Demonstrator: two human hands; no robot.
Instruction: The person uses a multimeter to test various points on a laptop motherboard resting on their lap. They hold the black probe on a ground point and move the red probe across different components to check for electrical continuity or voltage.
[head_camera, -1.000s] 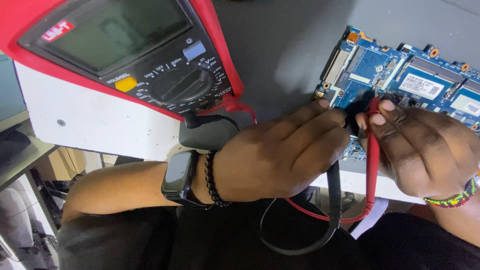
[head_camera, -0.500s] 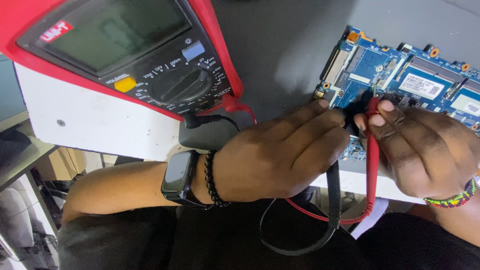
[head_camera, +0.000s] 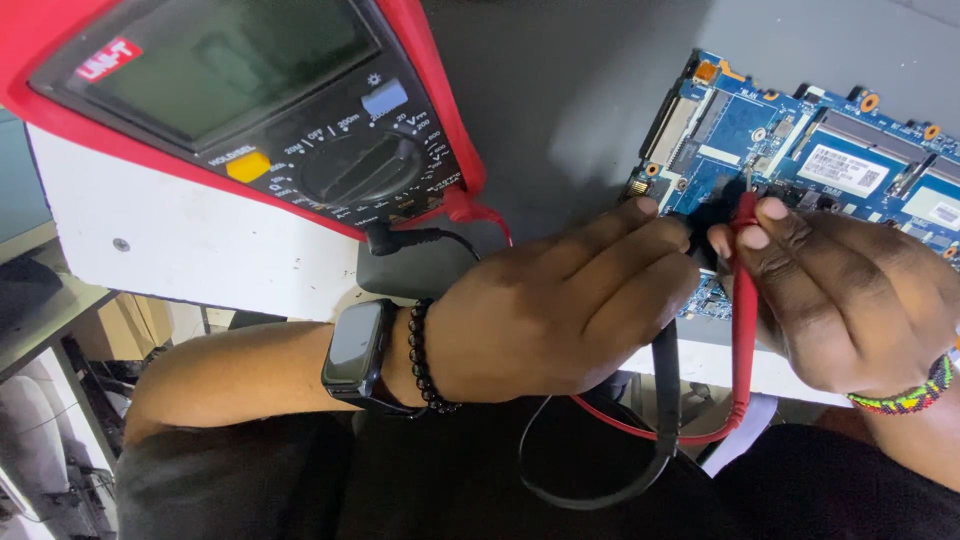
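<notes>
Multimeter (head_camera: 270, 110) glossy red plastic; circuit board (head_camera: 800, 150) blue, shiny; worktop (head_camera: 560, 80) matt grey.

A grey-topped table (head_camera: 560, 90) with a white front edge carries a red multimeter (head_camera: 250, 100) (at its left) and a blue circuit board (head_camera: 800, 150) at right.

I see a red multimeter (head_camera: 250, 110) at 10 o'clock: black face, grey-green screen, one yellow button (head_camera: 247, 166), one pale blue button (head_camera: 385, 97). Circuit board (head_camera: 800, 160) at 2 o'clock is blue with silver parts and orange-ringed holes. Red probe (head_camera: 744, 290) in my right hand (head_camera: 850, 300), black probe (head_camera: 667, 390) by my left hand (head_camera: 560, 310). Black watch (head_camera: 355, 350) and black bead bracelet (head_camera: 420, 360) on left wrist; multicoloured beaded band (head_camera: 905, 398) on right.
</notes>
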